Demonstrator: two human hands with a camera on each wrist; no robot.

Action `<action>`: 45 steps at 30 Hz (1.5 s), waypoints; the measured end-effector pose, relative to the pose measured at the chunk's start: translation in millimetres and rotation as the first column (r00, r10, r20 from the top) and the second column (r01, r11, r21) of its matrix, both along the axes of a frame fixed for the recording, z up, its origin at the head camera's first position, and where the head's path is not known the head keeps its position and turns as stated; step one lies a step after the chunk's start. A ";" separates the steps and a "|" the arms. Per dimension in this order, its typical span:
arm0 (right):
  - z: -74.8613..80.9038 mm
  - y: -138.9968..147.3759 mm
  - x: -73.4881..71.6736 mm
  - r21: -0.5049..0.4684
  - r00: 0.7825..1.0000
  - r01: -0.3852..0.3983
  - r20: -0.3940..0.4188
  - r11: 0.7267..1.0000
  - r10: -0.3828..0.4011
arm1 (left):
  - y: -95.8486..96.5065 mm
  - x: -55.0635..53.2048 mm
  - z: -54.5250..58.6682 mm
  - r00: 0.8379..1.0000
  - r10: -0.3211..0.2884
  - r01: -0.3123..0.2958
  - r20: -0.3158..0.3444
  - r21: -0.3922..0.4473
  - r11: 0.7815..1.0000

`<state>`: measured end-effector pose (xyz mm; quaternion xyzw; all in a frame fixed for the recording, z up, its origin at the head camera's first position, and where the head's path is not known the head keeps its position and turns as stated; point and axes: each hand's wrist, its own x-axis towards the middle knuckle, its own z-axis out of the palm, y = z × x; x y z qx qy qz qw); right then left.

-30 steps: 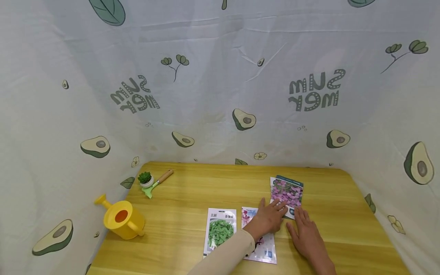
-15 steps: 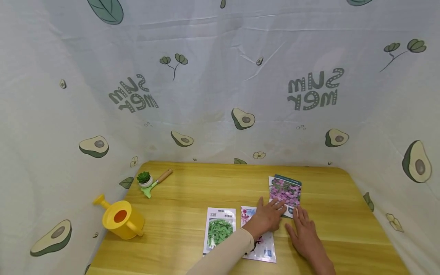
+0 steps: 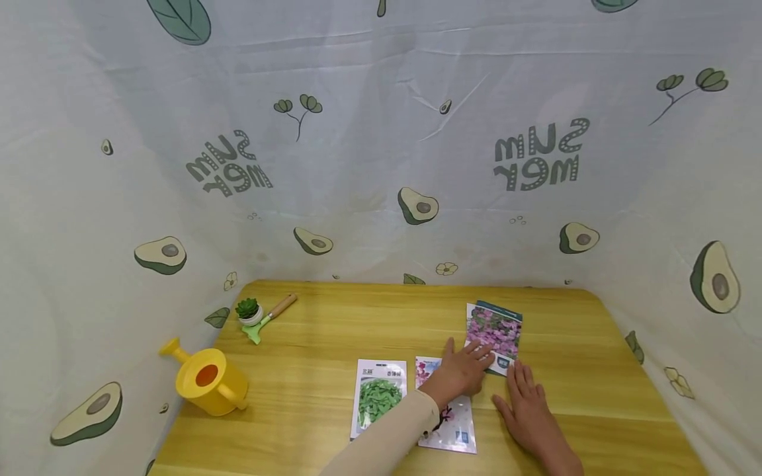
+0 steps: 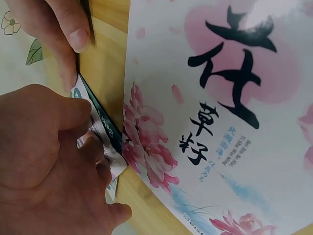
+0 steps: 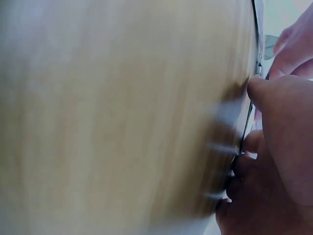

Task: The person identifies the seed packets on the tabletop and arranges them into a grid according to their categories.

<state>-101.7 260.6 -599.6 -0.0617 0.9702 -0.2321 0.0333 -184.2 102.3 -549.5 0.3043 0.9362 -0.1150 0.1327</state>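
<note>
A seed packet with pink flowers (image 3: 493, 330) lies over another packet (image 3: 469, 313), whose white edge shows at its left. My left hand (image 3: 461, 375) rests on the front edge of this pair, fingers spread. At their front right corner, the extended fingers of my right hand (image 3: 530, 410) lie close beside it. Under my left forearm lies a white seed packet with pink blossoms and dark lettering (image 4: 220, 98), partly hidden in the head view. Left of it is a seed packet picturing green leaves (image 3: 378, 400), its lower part covered by the sleeve.
A yellow watering can (image 3: 210, 383) stands at the table's left side. Behind it are a small potted succulent (image 3: 247, 309) and a green hand tool with a wooden handle (image 3: 280, 307). A white printed curtain (image 3: 357, 165) surrounds the wood-grain table (image 3: 309, 370).
The head view has shifted slightly. The pink-flower packet and the one under it sit a touch farther back, while both hands stay at their front edge.
</note>
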 end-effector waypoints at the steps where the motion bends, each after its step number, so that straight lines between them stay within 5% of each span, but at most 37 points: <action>1: -0.4 0.1 0.1 -0.002 1.000 -0.002 0.001 1.000 0.002 | -0.3 -0.5 0.0 1.000 0.000 0.000 0.001 0.000 1.000; 20: 4.9 -6.5 -2.2 0.002 1.000 0.020 -0.009 1.000 -0.020 | -9.6 -20.8 -15.2 0.995 0.064 -0.071 0.075 0.089 0.994; 25: 5.8 -6.8 -2.3 0.008 1.000 0.024 -0.009 1.000 -0.024 | -12.4 -22.2 -11.9 0.997 0.063 -0.068 0.048 0.088 0.994; 32: 4.5 -4.1 -0.2 0.004 0.999 0.021 -0.033 1.000 -0.021 | -13.9 -30.7 -23.8 0.995 0.083 -0.087 0.047 0.090 0.992; 38: 4.5 -4.5 0.5 -0.029 0.999 0.029 -0.017 0.999 -0.030 | -24.8 -27.9 -5.8 0.993 0.098 -0.105 0.070 0.111 0.988; 45: 3.0 -3.2 1.3 -0.032 0.999 0.027 -0.035 0.999 -0.029 | -32.4 -26.3 1.3 0.995 0.092 -0.095 0.031 0.110 0.989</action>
